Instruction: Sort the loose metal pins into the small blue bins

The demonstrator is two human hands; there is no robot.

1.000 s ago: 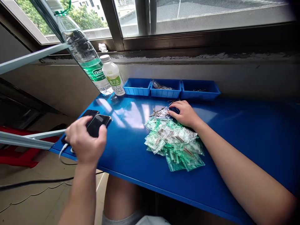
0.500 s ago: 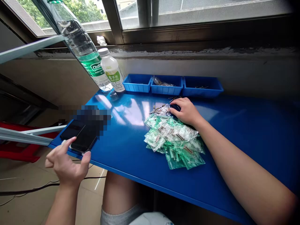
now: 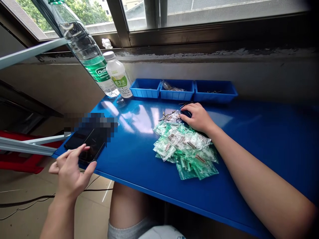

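My left hand (image 3: 72, 171) is over the near end of a dark phone (image 3: 93, 146) at the table's left edge. Its thumb and fingers are apart, and one fingertip reaches over the phone's screen; whether it touches cannot be seen. My right hand (image 3: 195, 116) rests on the blue table (image 3: 134, 149), thumb and index finger apart with nothing visible between them. Loose thin metal pins (image 3: 168, 116) and a clear bag lie by its fingertips. Just in front of it is a heap of small green and clear zip bags (image 3: 185, 146), several with metal pieces inside.
Behind the right hand stand three blue bins (image 3: 176, 94), the middle one holding a clear bag. A large water bottle (image 3: 96, 66) and a smaller white-capped bottle (image 3: 119, 78) stand at the back left. Pale metal bars (image 3: 27, 146) run beside the table's left edge.
My left hand's index finger has moved up and right, further over the phone's screen, and the wrist has turned slightly. My right hand and the heap of bags have stayed in place.
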